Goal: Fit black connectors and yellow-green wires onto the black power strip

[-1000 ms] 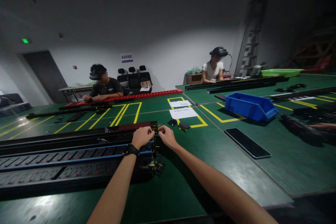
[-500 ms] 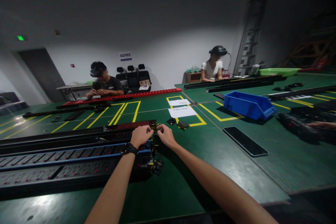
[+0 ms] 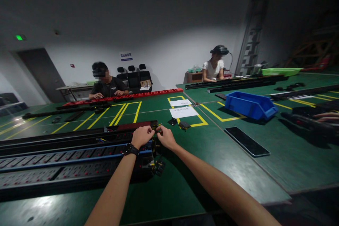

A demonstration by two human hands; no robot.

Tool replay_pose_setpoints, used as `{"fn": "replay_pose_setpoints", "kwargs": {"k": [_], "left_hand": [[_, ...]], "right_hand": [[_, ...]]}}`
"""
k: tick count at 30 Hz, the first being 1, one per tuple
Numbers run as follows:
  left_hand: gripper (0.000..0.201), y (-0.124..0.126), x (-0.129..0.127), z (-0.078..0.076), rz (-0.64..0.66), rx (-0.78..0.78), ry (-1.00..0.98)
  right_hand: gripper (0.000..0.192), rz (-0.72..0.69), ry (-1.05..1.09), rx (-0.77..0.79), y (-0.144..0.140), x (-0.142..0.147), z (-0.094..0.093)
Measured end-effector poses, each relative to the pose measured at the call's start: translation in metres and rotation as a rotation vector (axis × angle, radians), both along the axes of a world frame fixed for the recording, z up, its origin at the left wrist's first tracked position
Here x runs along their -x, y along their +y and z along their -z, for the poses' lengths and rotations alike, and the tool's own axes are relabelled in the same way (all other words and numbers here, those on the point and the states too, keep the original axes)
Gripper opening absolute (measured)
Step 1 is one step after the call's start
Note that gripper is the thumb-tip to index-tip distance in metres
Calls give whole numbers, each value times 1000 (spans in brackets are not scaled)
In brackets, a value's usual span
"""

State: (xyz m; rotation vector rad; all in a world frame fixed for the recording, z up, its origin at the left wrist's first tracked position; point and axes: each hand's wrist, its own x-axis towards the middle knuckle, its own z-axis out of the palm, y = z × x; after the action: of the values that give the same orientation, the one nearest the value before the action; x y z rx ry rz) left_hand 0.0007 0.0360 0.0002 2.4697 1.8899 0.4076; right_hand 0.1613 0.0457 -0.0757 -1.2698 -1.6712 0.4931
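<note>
Several long black power strips lie side by side at the left, two with blue edging. At the right end of the far strips, my left hand, with a dark watch on its wrist, rests with curled fingers. Facing it, my right hand is pinched at the same strip end, fingertips nearly meeting the left ones. Whatever small part lies between the fingertips is hidden. Yellow wire ends show there. A black end piece hangs off the nearest strip's end.
Beyond the hands lie white paper sheets and small black parts. Rightward are a phone and a blue bin. A red rail stretches across the far side. Two people sit opposite; another person's hand is at the right edge.
My right hand's fingers have shifted slightly at the strip end; my left hand stays put. The person at the far left has lowered their hands to the table.
</note>
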Motion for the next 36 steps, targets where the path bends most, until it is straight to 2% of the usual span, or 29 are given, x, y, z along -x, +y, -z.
{"fn": "replay_pose_setpoints", "kwargs": {"k": [36], "left_hand": [[28, 2, 1, 4, 3, -18, -4]], "right_hand": [[21, -16, 10, -15, 0, -1, 2]]}}
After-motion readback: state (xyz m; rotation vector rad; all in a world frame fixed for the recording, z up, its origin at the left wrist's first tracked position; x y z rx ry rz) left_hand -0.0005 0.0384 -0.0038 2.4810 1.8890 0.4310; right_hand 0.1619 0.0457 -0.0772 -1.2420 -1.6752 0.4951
